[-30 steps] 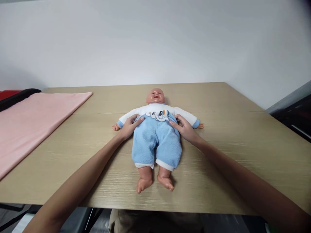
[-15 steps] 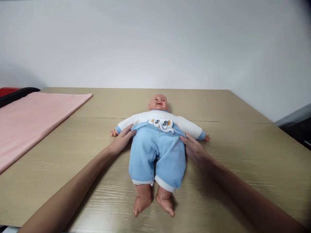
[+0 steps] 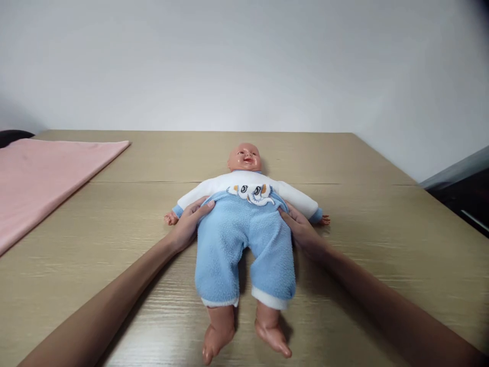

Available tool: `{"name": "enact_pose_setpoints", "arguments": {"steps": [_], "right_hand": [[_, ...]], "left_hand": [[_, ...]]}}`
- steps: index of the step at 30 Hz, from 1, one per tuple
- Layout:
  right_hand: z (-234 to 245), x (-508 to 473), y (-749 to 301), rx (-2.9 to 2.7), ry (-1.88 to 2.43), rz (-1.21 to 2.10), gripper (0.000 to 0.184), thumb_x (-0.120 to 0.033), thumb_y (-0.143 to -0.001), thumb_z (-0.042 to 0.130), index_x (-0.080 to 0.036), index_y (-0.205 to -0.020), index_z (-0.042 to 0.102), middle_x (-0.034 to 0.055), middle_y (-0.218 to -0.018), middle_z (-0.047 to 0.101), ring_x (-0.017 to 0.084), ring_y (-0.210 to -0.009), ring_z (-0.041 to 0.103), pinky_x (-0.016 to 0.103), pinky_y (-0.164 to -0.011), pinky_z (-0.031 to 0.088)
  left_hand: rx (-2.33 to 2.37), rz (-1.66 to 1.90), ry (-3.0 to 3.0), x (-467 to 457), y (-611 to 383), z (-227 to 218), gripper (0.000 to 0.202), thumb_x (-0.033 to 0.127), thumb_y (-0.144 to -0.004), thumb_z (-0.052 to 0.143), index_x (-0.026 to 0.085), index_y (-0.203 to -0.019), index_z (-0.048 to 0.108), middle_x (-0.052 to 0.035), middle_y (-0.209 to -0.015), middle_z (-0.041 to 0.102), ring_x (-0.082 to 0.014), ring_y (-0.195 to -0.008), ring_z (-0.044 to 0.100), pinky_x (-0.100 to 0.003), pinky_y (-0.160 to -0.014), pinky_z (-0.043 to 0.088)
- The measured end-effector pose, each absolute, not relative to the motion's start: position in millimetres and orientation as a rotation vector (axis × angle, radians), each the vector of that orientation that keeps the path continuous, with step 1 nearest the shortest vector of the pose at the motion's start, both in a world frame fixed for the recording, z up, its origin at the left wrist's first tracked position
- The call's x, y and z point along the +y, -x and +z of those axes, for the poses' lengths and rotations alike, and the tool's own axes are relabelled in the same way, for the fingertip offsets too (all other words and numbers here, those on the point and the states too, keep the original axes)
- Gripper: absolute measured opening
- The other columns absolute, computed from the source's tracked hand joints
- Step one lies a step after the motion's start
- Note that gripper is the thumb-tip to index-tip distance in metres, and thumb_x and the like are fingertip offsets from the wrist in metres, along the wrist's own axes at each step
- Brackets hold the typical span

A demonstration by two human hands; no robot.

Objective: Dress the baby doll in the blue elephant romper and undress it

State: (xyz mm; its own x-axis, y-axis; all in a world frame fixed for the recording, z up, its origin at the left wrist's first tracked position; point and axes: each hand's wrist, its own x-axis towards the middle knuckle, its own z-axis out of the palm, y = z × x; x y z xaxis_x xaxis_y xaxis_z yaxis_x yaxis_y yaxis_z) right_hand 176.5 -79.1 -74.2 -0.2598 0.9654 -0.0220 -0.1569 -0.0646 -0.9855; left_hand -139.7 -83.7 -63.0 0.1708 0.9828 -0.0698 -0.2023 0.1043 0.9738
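The hands stand farther apart than a second ago: the left hand (image 3: 193,220) and the right hand (image 3: 303,230) now pinch the two side edges of the waist of the blue trousers (image 3: 219,255), where the thumbs lay more over the front before. The waist looks wider between them and the legs part a little more, which suggests the cloth is being drawn outward and smoothed. The doll (image 3: 246,219) wearing the trousers lies on its back on the surface (image 3: 122,219), between the hands, its elephant patch (image 3: 252,193) facing up. Its head (image 3: 245,156) points away from the person, beyond the hands, and its feet (image 3: 218,334) point back, nearer than the hands. The long axis therefore runs straight ahead, roughly square to the line joining them. A pink cloth (image 3: 49,188) lies well apart, beyond the left hand's outer side.
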Motion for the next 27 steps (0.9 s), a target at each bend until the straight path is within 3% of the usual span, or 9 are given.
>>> {"name": "enact_pose_setpoints", "arguments": {"steps": [4, 9, 12, 17, 20, 23, 27], "right_hand": [[-65.7, -84.3, -181.7, -1.393, 1.051, 1.418, 0.047, -0.071, -0.091, 0.081, -0.029, -0.111, 0.076, 0.0020, -0.110, 0.077, 0.026, -0.102, 0.068, 0.038, -0.096, 0.056], [-57.4, -94.3, -181.8, -1.537, 1.086, 1.103, 0.035, -0.058, -0.100, 0.075, -0.025, -0.092, 0.065, -0.0023, -0.085, 0.055, 0.019, -0.081, 0.052, 0.033, -0.076, 0.044], [-46.6, -97.4, -176.6, -1.617, 1.101, 0.928, 0.030, -0.051, -0.105, 0.071, -0.025, -0.094, 0.062, -0.0024, -0.085, 0.052, 0.018, -0.081, 0.051, 0.033, -0.077, 0.043], [-24.3, -84.1, -171.1, -1.765, 1.111, 0.794, 0.026, -0.049, -0.105, 0.071, -0.025, -0.097, 0.066, 0.0009, -0.091, 0.061, 0.021, -0.086, 0.057, 0.035, -0.082, 0.046], [-20.1, -67.9, -165.7, -1.726, 1.073, 0.961, 0.032, -0.058, -0.106, 0.067, -0.027, -0.105, 0.063, 0.0009, -0.093, 0.065, 0.020, -0.081, 0.058, 0.033, -0.073, 0.046], [-24.1, -52.2, -159.0, -1.697, 1.132, 1.022, 0.041, -0.068, -0.103, 0.066, -0.028, -0.110, 0.061, -0.0005, -0.089, 0.069, 0.019, -0.075, 0.058, 0.032, -0.066, 0.043], [-34.8, -42.8, -164.5, -1.786, 1.202, 0.983, 0.046, -0.071, -0.096, 0.071, -0.025, -0.099, 0.066, 0.0020, -0.093, 0.071, 0.023, -0.084, 0.064, 0.035, -0.076, 0.049]], "left_hand": [[1.025, 1.108, -1.194, -82.8, 141.1, -62.5, 0.040, 0.060, -0.097, 0.082, 0.021, -0.097, 0.071, 0.0009, -0.088, 0.061, -0.0172, -0.080, 0.052, -0.028, -0.076, 0.044], [1.068, 1.197, -1.327, -85.8, 139.6, -59.4, 0.046, 0.062, -0.099, 0.079, 0.022, -0.086, 0.059, 0.0041, -0.081, 0.045, -0.0156, -0.075, 0.039, -0.027, -0.069, 0.036], [1.052, 1.269, -1.388, -88.0, 139.1, -58.9, 0.044, 0.062, -0.096, 0.082, 0.023, -0.094, 0.061, 0.0036, -0.086, 0.049, -0.0163, -0.080, 0.044, -0.026, -0.074, 0.039], [0.985, 1.292, -1.497, -84.4, 137.9, -50.1, 0.041, 0.062, -0.098, 0.080, 0.023, -0.101, 0.068, -0.0005, -0.097, 0.060, -0.0193, -0.093, 0.054, -0.029, -0.087, 0.044], [0.976, 1.295, -1.474, -75.9, 136.6, -46.2, 0.043, 0.065, -0.098, 0.079, 0.024, -0.100, 0.065, 0.0010, -0.091, 0.058, -0.0179, -0.085, 0.051, -0.028, -0.078, 0.042], [1.042, 1.223, -1.346, -65.6, 137.4, -47.8, 0.047, 0.070, -0.098, 0.075, 0.028, -0.106, 0.058, 0.0065, -0.076, 0.044, -0.0159, -0.066, 0.036, -0.028, -0.061, 0.029], [1.109, 1.081, -1.496, -57.8, 147.3, -52.3, 0.047, 0.069, -0.102, 0.066, 0.023, -0.097, 0.059, 0.0035, -0.084, 0.048, -0.0171, -0.076, 0.042, -0.030, -0.070, 0.035]]}}
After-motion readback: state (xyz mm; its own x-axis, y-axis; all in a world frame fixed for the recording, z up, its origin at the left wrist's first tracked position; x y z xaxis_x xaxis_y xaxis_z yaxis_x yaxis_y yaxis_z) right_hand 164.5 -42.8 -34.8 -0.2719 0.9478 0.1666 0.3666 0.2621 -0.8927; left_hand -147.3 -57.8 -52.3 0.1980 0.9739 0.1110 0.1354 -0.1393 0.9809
